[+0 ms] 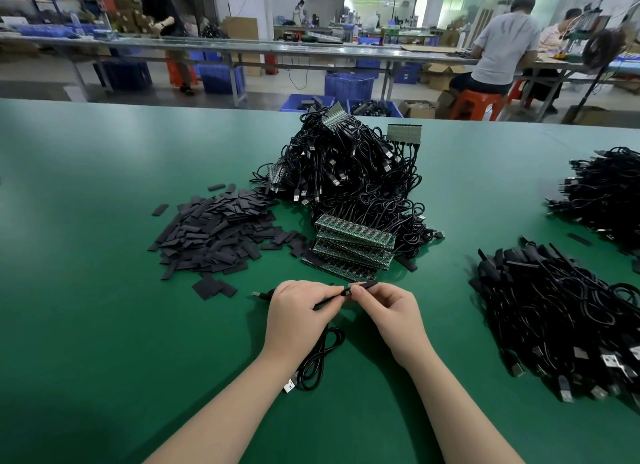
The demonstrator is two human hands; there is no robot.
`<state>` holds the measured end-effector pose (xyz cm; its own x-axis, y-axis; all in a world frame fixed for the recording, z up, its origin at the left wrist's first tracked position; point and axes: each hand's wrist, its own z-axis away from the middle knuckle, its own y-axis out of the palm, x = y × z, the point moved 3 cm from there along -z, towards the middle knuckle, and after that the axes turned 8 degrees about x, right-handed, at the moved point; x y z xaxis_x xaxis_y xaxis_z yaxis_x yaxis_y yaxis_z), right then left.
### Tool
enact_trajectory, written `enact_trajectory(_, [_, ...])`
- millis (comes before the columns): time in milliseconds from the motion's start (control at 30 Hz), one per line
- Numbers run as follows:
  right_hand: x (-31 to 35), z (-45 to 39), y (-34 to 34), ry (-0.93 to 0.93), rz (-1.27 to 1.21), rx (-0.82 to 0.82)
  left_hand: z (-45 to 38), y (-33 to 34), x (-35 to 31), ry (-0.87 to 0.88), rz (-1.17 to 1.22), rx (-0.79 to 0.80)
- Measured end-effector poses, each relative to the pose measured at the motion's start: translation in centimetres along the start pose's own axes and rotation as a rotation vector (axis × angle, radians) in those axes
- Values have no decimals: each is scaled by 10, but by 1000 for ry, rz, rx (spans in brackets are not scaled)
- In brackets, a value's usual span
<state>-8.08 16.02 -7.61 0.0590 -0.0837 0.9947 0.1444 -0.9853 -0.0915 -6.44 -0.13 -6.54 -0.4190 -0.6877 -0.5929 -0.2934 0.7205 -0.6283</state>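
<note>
Both hands are pinched tight here: the left hand [298, 311] has the black cable [320, 356] between thumb and fingertips, and the right hand [391, 311] is nipping a black sleeve [363, 285] right at the cable's end. It looks like the sleeve is going on over that end, just above the green table [104, 325]. The rest of the cable loops down between the wrists to its USB plug [289, 385].

My guess at the risk: the sleeve is flat and floppy, so if it goes on crooked it'll snag on the tip or buckle. Tugging could also drag the loop around. The loose sleeve pile [214, 235], board strips [349, 245] and cable heap [349, 172] sit just beyond.
</note>
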Motion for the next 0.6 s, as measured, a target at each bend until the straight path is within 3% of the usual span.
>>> enact_trajectory(600, [8,4,4,-70,-8,72,0,-1,3,-46,72,-14])
